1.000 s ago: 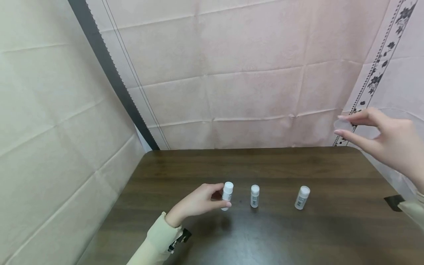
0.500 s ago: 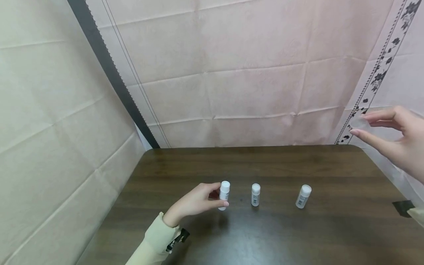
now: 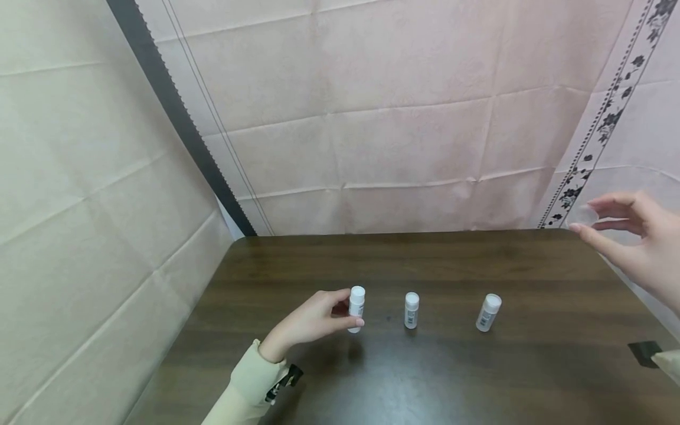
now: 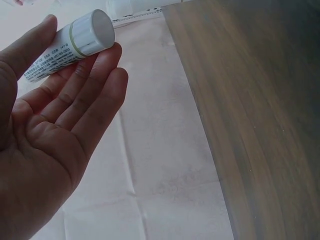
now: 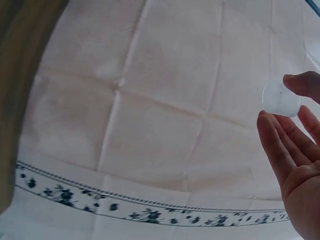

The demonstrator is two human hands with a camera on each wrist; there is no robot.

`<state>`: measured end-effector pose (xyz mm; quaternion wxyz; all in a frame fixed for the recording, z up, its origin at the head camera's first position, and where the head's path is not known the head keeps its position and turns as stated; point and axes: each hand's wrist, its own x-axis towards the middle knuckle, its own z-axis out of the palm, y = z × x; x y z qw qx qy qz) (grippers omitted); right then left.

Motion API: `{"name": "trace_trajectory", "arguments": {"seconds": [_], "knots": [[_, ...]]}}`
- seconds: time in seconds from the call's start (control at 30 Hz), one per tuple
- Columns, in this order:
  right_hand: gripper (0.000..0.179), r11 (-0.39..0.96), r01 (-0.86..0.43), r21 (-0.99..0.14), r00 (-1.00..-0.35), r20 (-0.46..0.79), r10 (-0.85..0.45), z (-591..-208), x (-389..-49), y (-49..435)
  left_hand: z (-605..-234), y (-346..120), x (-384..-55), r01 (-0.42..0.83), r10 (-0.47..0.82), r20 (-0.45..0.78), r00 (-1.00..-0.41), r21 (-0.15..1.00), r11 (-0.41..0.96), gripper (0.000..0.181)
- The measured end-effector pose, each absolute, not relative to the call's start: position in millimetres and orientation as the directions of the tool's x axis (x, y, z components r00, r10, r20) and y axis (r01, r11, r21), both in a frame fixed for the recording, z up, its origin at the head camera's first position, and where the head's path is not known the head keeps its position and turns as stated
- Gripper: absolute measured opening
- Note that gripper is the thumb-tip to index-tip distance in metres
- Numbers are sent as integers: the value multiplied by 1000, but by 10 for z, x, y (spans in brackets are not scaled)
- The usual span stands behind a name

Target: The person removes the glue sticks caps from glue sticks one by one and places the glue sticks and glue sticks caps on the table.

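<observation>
My left hand (image 3: 310, 323) grips a small white capped tube (image 3: 356, 304) between thumb and fingers, over the left part of the table. In the left wrist view this tube (image 4: 75, 42) shows fine print and a barcode below a smooth white cap. My right hand (image 3: 640, 236), raised past the table's far right corner, pinches a clear round plastic cap (image 3: 582, 215). Fine ridges run along the side of that cap (image 5: 281, 100) in the right wrist view. Two similar white tubes stand on the table: one in the middle (image 3: 411, 310), another, leaning in view, to its right (image 3: 488, 313).
A dark wooden table (image 3: 451, 378) with rounded far corners spreads below both hands. Behind it hangs a creased pale cloth (image 3: 404, 147), with a floral border (image 3: 611, 118) at the right. A second pale cloth (image 3: 95, 236) hangs along the left side.
My left hand has shifted slightly left with its tube. My right hand has moved right, then a little lower, still pinching the clear cap. The two standing tubes have stayed in place.
</observation>
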<state>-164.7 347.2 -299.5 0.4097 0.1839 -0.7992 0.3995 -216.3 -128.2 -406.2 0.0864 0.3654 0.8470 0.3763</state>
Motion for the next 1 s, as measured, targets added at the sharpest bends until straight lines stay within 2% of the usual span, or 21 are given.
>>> {"name": "trace_trajectory", "arguments": {"seconds": [0.07,0.17,0.3,0.4,0.57,0.73,0.83,1.0], "knots": [[52,626,-606,-491,-612,790,27,-3086,-1636,3516,-4063,-1282,-2170,556,684,130,-718,698,451,26],[47,673,-576,-465,-629,777,-2,-3224,-1617,3584,-4069,-1281,-2180,557,684,126,-718,694,457,26],[38,772,-513,-376,-648,759,-62,-3391,-1583,3664,-4078,-1282,-2193,553,684,118,-720,693,463,28],[35,818,-454,-353,-691,720,-73,-3498,-1563,3725,-4086,-1285,-2201,547,679,116,-725,696,465,31],[34,833,-390,-391,-793,603,-89,-3690,-1565,3838,-4100,-1303,-2210,526,666,112,-737,713,463,32],[33,867,-364,-340,-860,481,-172,-3956,-1548,3912,-4130,-1329,-2219,519,658,111,-744,717,465,35],[31,889,-321,-328,-912,359,-197,-4118,-1508,3923,-4167,-1338,-2220,515,666,105,-739,725,457,34],[33,880,-356,-314,-920,282,-272,-4365,-1431,3984,-4212,-1339,-2210,501,667,88,-740,734,459,34]]}}
